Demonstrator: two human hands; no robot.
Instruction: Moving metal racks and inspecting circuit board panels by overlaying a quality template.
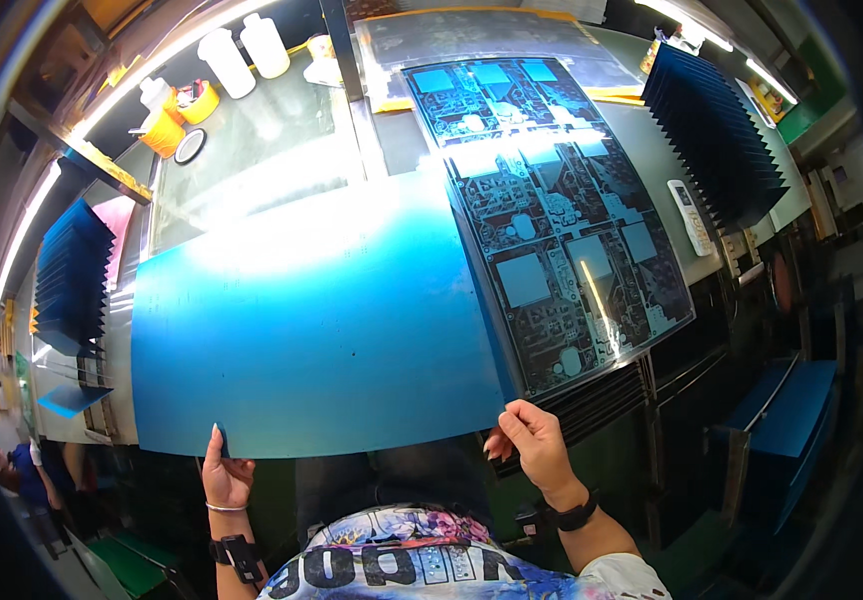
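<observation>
1. Supporting the blue panel (322, 340), centre-left of frame, evenly helps; left hand (229, 480) pinches its lower edge.
2. Right hand (544, 445), narrowed at the panel's lower-right corner, grip unclear, should avoid the circuit-pattern film (564, 215).

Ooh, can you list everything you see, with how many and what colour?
Big sheet: one, blue, front middle
Patterned panel: one, black and light blue, right of the big sheet
Upright panels: two groups, too many to count, dark blue, far left and far right
Tall bottles: two, white, back left
Rolls: two, orange-yellow, back left
Ring: one, black, beside the rolls
Remote control: one, white, right
Tube lights: several, white, around the edges
Co-worker: one, blue clothing, lower left
Black bands: two, black, on the wrists
Left hand: one, bare, holding the big sheet's near edge
Right hand: one, bare, at its near right corner
</observation>
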